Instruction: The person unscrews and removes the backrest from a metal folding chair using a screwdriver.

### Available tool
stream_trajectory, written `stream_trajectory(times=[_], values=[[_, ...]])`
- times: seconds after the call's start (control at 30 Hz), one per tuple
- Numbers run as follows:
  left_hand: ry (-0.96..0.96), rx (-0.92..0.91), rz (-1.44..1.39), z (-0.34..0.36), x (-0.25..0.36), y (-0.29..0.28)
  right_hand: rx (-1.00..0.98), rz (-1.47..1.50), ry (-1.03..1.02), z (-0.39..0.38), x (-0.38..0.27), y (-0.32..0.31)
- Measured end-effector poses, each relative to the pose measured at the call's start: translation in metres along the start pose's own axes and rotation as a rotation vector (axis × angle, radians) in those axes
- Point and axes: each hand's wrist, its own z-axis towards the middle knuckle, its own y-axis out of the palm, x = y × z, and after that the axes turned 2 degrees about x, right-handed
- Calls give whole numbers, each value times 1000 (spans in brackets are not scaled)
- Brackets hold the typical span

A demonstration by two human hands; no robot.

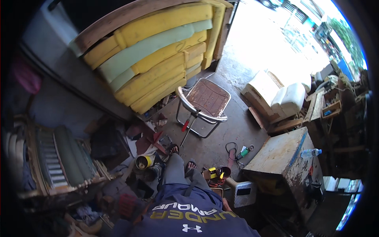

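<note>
My right hand point(226, 205) shows only as a sliver beside my dark blue shirt point(193, 215), close to a box with a metal tread-plate side point(244, 194); its fingers are hidden. My left hand cannot be made out in the shadow beside the shirt. Ahead of my sandalled feet stands a metal-framed chair point(208, 98) with a worn brown seat. A long metal bar tool with a red handle point(185, 125) leans at its curved backrest. Near my right foot lie a yellow tool point(213, 172) and orange cord point(217, 183). A green angle grinder point(245, 152) rests on the floor.
Stacked yellow foam pieces point(158, 59) stand in a wooden frame ahead left. At the right are a worn cabinet point(276, 154) with a plastic bottle point(311, 153) and pale seat parts point(272, 94). A yellow-rimmed can point(144, 162) and clutter lie left of my legs.
</note>
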Motion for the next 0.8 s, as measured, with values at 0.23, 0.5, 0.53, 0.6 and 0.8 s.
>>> stream_trajectory(times=[0.23, 0.5, 0.53, 0.6, 0.8], values=[[148, 29, -147, -59, -69, 3, -134, 263, -2, -9, -52, 2], [194, 17, -213, -186, -235, 23, -320, -43, -141, -33, -59, 36], [197, -5, -203, -213, -263, 28, -347, -93, -149, -41, -58, 45], [213, -61, -174, -263, -316, 38, -392, -178, -173, -57, -59, 62], [294, -215, -235, -389, -421, 90, -516, -444, -293, -105, -83, 104]])
